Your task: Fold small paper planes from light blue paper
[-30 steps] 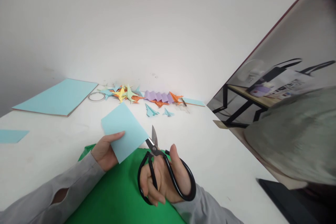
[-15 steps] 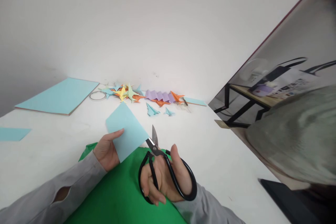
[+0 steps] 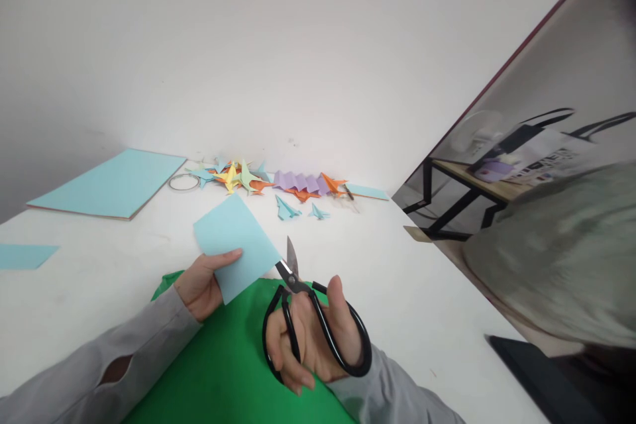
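Note:
My left hand (image 3: 205, 285) pinches a light-blue sheet of paper (image 3: 238, 242) near its lower left edge, thumb on top. In my right hand (image 3: 318, 338) is a pair of scissors (image 3: 293, 281) with large black loop handles, fingers and thumb through the loops. The blades stand apart and point away from me. One blade meets the right corner of the paper; whether the paper lies between the blades is hard to tell. Beneath both hands spreads a green cloth (image 3: 209, 371).
Along the wall lie folded paper figures (image 3: 243, 177), a pleated purple paper (image 3: 298, 182), two small blue paper planes (image 3: 287, 209) and a wire ring (image 3: 183, 182). A blue paper stack (image 3: 109, 182) and strip (image 3: 27, 256) are left. A black flat object (image 3: 536, 371) sits lower right.
The blue paper has tilted slightly, its left corner moving left, and my left thumb reaches a little further over it. The scissors stay spread at its right corner.

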The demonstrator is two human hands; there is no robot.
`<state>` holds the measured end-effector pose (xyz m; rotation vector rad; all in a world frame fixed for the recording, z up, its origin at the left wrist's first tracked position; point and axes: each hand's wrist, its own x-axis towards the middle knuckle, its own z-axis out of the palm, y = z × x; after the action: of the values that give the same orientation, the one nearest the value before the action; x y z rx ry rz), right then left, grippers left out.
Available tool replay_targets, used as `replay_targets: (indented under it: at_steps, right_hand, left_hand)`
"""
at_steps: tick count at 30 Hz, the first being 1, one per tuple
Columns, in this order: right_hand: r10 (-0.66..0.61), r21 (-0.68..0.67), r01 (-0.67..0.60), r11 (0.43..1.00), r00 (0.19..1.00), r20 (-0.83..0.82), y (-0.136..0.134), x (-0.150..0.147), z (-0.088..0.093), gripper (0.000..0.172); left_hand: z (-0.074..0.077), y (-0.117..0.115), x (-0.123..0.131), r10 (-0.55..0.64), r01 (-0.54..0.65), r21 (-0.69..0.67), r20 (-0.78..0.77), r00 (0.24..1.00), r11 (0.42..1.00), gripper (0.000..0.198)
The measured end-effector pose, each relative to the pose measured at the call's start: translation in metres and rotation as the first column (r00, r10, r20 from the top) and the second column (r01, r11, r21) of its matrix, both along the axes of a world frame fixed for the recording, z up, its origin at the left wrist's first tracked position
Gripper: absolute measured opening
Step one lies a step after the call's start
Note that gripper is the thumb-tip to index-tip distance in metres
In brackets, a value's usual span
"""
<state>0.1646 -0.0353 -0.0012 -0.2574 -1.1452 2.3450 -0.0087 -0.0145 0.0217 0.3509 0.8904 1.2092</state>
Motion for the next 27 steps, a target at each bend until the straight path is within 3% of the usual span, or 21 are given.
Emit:
replay_targets:
  at_steps: [11,17,27]
  right_hand:
    - [0.010,0.044,-0.005,0.999,0.994,-0.108,0.000,-0.001,0.001,0.098]
    - [-0.069,0.049,0.075,0.996,0.991,-0.111,-0.003,-0.004,0.006,0.078]
    - [-0.123,-0.006,0.123,0.992,0.990,-0.064,-0.003,-0.003,0.012,0.087]
  left_hand:
    - [0.005,-0.003,0.003,-0.001,0.002,0.016,-0.051,0.999,1.000,0.041]
    - [0.009,-0.004,0.002,-0.013,0.014,0.028,-0.050,0.999,1.000,0.043]
    - [0.006,-0.001,0.000,0.033,-0.023,0.072,-0.132,0.991,0.997,0.041]
